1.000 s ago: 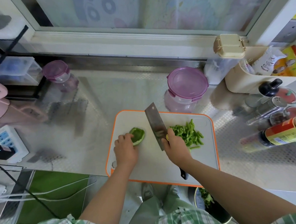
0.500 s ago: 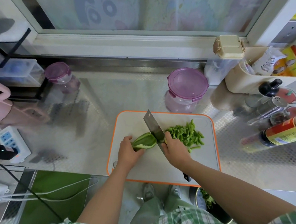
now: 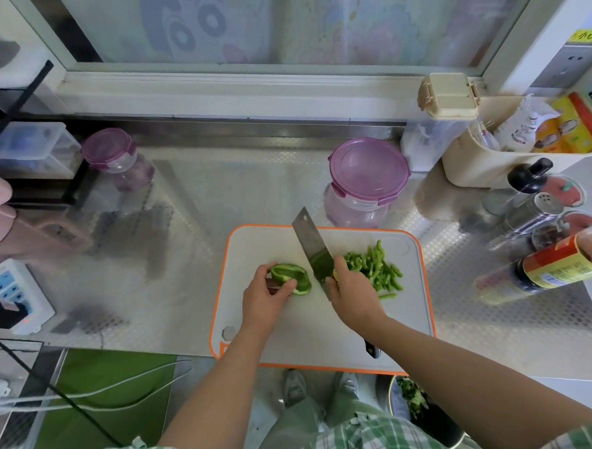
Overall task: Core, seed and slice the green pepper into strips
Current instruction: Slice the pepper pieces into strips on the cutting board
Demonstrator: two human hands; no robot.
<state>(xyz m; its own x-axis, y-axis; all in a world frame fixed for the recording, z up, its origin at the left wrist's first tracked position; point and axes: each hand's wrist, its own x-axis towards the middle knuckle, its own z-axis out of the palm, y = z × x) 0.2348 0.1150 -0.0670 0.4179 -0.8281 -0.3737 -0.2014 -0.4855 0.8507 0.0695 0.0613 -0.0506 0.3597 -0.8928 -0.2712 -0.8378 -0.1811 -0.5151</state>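
Two hands share the work. The left hand has its fingers and thumb curled round the left end of the remaining pepper piece and holds it down on the cutting board. The right hand is wrapped round the handle of the cleaver, close up against the blade. The blade stands just beside the piece's right edge, though I cannot tell whether it touches. Beyond the blade, the pile of cut strips lies on the right half of the board. The piece looks like a light, hollow curve of wall, probably crisp yet springy, with a waxy skin that may skid under the edge and rock on its bend. It is best held at the end farthest from the blade, pressed flat, with fingertips tucked back. The grip will need to retreat leftward as the piece shortens.
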